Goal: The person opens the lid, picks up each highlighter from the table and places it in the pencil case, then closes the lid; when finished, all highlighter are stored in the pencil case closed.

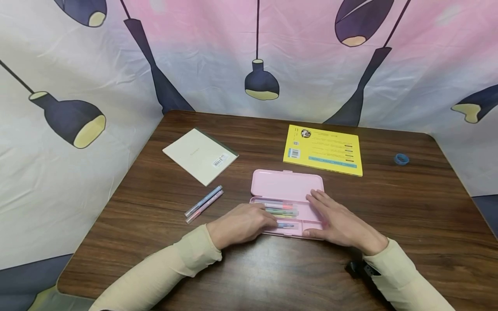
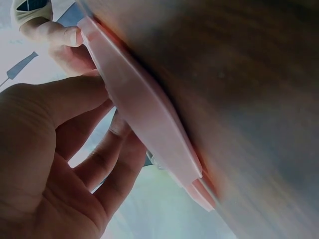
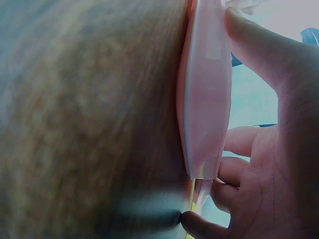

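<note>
A pink pencil case (image 1: 287, 183) lies unfolded on the table, its lid laid back. Several pens and highlighters (image 1: 278, 206) fill its larger compartment. My left hand (image 1: 243, 222) reaches over the front left rim and holds a blue-capped pen (image 1: 287, 225) in the narrow front compartment; the fingertips are partly hidden behind the case wall in the left wrist view. On the right end of the case rests my right hand (image 1: 340, 222), thumb at the front corner and fingers extended along the side toward the lid hinge.
Two pens (image 1: 204, 204) lie side by side left of the case. Behind them is a cream notebook (image 1: 198, 155). A yellow book (image 1: 323, 149) lies beyond the case, with a blue tape roll (image 1: 401, 159) farther right. A patterned cloth (image 1: 218, 56) hangs behind the wooden table (image 1: 408, 207).
</note>
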A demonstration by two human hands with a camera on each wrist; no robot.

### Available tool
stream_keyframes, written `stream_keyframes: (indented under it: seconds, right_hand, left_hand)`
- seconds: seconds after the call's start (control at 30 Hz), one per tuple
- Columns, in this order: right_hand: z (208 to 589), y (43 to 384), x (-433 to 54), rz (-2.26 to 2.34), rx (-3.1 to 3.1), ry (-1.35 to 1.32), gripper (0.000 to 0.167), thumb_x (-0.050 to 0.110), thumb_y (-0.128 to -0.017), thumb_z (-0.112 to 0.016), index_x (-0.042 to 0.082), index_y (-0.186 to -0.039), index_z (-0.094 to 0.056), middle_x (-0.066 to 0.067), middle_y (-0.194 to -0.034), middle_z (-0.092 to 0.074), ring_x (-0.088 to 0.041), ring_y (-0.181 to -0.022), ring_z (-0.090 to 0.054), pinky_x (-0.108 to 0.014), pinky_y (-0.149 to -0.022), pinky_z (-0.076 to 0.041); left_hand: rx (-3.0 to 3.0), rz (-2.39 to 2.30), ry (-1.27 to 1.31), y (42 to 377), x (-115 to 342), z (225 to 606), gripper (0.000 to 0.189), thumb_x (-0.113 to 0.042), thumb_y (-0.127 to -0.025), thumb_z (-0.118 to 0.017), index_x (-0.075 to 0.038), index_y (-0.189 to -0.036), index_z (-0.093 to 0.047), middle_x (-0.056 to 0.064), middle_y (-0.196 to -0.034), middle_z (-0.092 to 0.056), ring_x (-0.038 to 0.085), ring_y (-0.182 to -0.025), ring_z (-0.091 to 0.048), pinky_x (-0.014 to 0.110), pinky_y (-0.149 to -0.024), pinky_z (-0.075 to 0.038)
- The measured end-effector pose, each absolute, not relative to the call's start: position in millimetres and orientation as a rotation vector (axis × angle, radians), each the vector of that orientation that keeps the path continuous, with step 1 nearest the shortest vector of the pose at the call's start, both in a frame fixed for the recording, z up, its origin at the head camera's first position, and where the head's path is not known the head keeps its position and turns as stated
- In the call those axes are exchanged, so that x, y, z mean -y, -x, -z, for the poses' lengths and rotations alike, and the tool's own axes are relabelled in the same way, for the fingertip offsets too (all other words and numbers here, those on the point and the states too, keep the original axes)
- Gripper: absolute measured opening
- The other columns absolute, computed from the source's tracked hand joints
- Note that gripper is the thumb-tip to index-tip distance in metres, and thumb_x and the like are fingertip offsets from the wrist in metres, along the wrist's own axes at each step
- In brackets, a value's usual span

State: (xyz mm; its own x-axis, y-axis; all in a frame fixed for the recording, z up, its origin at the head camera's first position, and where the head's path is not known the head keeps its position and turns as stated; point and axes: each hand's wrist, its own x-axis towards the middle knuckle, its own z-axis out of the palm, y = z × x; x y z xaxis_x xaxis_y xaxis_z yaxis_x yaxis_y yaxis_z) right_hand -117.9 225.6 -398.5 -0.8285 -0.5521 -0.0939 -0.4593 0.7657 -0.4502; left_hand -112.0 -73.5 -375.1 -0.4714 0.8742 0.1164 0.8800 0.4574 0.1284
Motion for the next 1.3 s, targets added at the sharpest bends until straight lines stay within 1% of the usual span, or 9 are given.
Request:
stream_keyframes:
  seconds: [0.1,0.17,0.23,0.33,0.4,0.6,0.87,1.1,1.3]
  right_hand:
    - [398.9,117.5,-224.9,0.613,-2.739,0.796,0.101,0.071,-0.082,-0.063,0.008,-0.156,-0.033,-0.015,-0.163,-0.025,-0.038,-0.15,-0.02,-0.06,-0.115,-0.028]
    - [399.1,117.3,-224.6,0.61,-2.738,0.794,0.101,0.071,-0.082,-0.063,0.008,-0.155,-0.033,-0.015,-0.163,-0.025,-0.038,-0.15,-0.02,-0.06,-0.115,-0.028]
    - [399.5,117.2,-224.2,0.609,-2.737,0.792,0.101,0.071,-0.082,-0.063,0.008,-0.156,-0.033,-0.015,-0.163,-0.025,-0.038,-0.15,-0.02,-0.06,-0.115,-0.028]
    - [400.0,117.0,-224.0,0.608,-2.736,0.79,0.101,0.071,-0.082,-0.063,0.009,-0.156,-0.033,-0.015,-0.163,-0.025,-0.038,-0.15,-0.02,-0.06,-0.115,-0.028]
    - [400.2,116.8,-224.0,0.609,-2.733,0.79,0.101,0.071,-0.082,-0.063,0.009,-0.156,-0.033,-0.015,-0.163,-0.025,-0.038,-0.15,-0.02,-0.06,-0.115,-0.028]
    - [399.7,116.6,-224.9,0.604,-2.74,0.801,0.102,0.072,-0.082,-0.063,0.008,-0.155,-0.033,-0.015,-0.163,-0.026,-0.038,-0.15,-0.02,-0.059,-0.115,-0.028]
    - [399.3,116.6,-225.4,0.61,-2.739,0.8,0.102,0.072,-0.082,-0.062,0.009,-0.156,-0.033,-0.015,-0.163,-0.026,-0.038,-0.15,-0.02,-0.059,-0.115,-0.028]
    - [399.2,116.6,-225.3,0.606,-2.737,0.791,0.102,0.073,-0.081,-0.062,0.008,-0.155,-0.033,-0.015,-0.163,-0.025,-0.039,-0.15,-0.02,-0.06,-0.115,-0.028]
    - [398.3,116.9,-225.3,0.607,-2.735,0.797,0.102,0.072,-0.082,-0.062,0.007,-0.155,-0.034,-0.016,-0.163,-0.025,-0.039,-0.15,-0.02,-0.06,-0.115,-0.028]
  left_hand:
    - [2.658,0.269,1.589,110.2,75.8,375.2,0.011,-0.012,-0.094,-0.065,-0.021,-0.091,-0.071,-0.015,-0.098,-0.071,0.012,-0.089,-0.064,0.029,-0.073,-0.053]
    - [2.664,0.297,1.576,108.7,78.6,375.1,0.011,-0.012,-0.095,-0.063,-0.02,-0.094,-0.072,-0.014,-0.1,-0.071,0.011,-0.093,-0.065,0.03,-0.078,-0.054]
    - [2.674,0.342,1.554,106.2,82.9,374.2,0.013,-0.014,-0.096,-0.063,-0.019,-0.101,-0.073,-0.011,-0.105,-0.072,0.012,-0.099,-0.066,0.031,-0.085,-0.054]
    - [2.686,0.417,1.507,101.9,92.3,372.6,0.022,-0.016,-0.096,-0.064,-0.015,-0.116,-0.073,-0.004,-0.117,-0.072,0.013,-0.111,-0.065,0.032,-0.097,-0.052]
    - [2.69,0.448,1.464,99.1,100.2,371.5,0.027,-0.017,-0.095,-0.066,-0.013,-0.121,-0.072,-0.001,-0.122,-0.07,0.015,-0.115,-0.064,0.033,-0.1,-0.05]
    - [2.664,0.506,1.299,95.5,125.1,369.6,0.032,-0.016,-0.094,-0.067,-0.009,-0.126,-0.069,0.003,-0.126,-0.069,0.017,-0.111,-0.065,0.035,-0.095,-0.053]
    - [2.691,0.559,1.038,84.5,162.2,373.6,0.039,-0.01,-0.089,-0.073,-0.007,-0.128,-0.068,0.005,-0.125,-0.069,0.021,-0.115,-0.065,0.04,-0.099,-0.051]
    - [2.68,0.536,0.798,71.6,194.6,379.6,0.048,-0.009,-0.084,-0.079,-0.01,-0.13,-0.067,0.008,-0.117,-0.071,0.022,-0.101,-0.069,0.042,-0.084,-0.057]
    - [2.711,0.492,0.678,61.7,214.1,380.3,0.052,-0.008,-0.082,-0.08,-0.01,-0.132,-0.065,0.007,-0.115,-0.072,0.023,-0.095,-0.069,0.044,-0.078,-0.057]
